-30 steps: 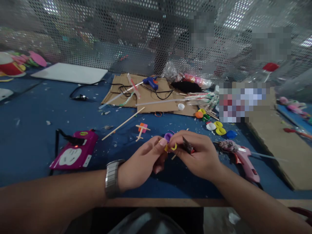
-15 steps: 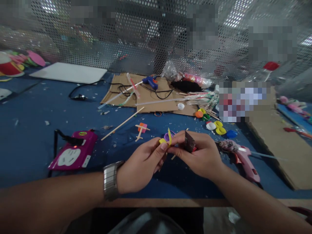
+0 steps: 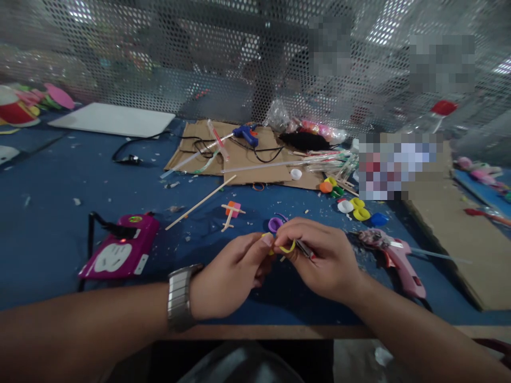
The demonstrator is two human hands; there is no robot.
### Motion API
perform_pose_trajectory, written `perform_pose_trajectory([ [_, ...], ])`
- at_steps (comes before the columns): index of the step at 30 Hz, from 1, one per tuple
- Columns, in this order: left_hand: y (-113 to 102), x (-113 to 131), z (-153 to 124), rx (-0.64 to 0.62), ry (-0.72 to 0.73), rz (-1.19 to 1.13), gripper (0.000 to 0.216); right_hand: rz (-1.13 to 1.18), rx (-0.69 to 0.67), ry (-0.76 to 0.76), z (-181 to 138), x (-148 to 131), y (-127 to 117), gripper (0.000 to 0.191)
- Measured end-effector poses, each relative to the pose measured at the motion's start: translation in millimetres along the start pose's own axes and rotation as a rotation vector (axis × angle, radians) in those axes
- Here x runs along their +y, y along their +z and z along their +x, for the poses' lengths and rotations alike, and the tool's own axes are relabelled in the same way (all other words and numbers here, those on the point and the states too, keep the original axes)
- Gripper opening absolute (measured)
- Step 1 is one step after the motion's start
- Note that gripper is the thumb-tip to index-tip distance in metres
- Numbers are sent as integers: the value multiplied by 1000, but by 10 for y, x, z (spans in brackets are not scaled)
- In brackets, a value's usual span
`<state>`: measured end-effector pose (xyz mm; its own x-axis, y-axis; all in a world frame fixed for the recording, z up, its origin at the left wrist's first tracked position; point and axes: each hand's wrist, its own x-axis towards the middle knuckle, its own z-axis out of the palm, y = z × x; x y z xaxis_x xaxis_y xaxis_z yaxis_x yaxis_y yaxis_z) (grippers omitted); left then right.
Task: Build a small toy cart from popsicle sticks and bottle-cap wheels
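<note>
My left hand, with a metal-banded watch at the wrist, pinches a small yellow plastic piece, mostly covered by the fingertips. My right hand is closed on a dark, flat, blade-like piece with a bit of red. From its fingertips curls a thin yellow strip; whether it still joins the yellow piece I cannot tell. Just beyond the fingertips lies a purple bottle cap. Farther left, small wooden sticks rest on an orange and pink piece.
A pink glue gun lies right of my right hand. At left sits a magenta power box with a lit red light. Several bottle caps, cardboard, a blue glue gun and a long wooden stick lie farther back.
The yellow strip has swung from upright to a low curl toward the right hand. The dark blade-like piece has tilted down, and the purple cap shows more.
</note>
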<state>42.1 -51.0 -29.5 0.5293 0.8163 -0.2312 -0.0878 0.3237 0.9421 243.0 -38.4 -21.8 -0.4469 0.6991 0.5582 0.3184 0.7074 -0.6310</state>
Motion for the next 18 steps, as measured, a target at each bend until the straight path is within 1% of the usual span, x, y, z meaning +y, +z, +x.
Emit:
perform_pose_trajectory([
  [2,21,28,7,-2,-85,-133,53,4,-20,-20,-13,11,9,26],
  [4,26,46,16,-1,-138,-215,50,10,-30,-19,-14,19,14,24],
  [7,10,35,35,20,-177,-269,45,0,-33,63,4,27,11,15],
  [9,-3,11,51,32,-183,-277,46,-32,-21,111,19,29,4,8],
  [12,-13,-23,72,28,-154,-271,53,-28,3,102,37,24,-8,8],
  [14,-18,-40,75,10,-124,-247,57,8,-2,84,45,15,-15,13],
  [16,-30,-62,62,-13,-70,-167,58,24,-9,73,51,7,-25,17],
  [18,-48,-90,34,-25,19,-28,56,21,-10,56,54,5,-41,18],
])
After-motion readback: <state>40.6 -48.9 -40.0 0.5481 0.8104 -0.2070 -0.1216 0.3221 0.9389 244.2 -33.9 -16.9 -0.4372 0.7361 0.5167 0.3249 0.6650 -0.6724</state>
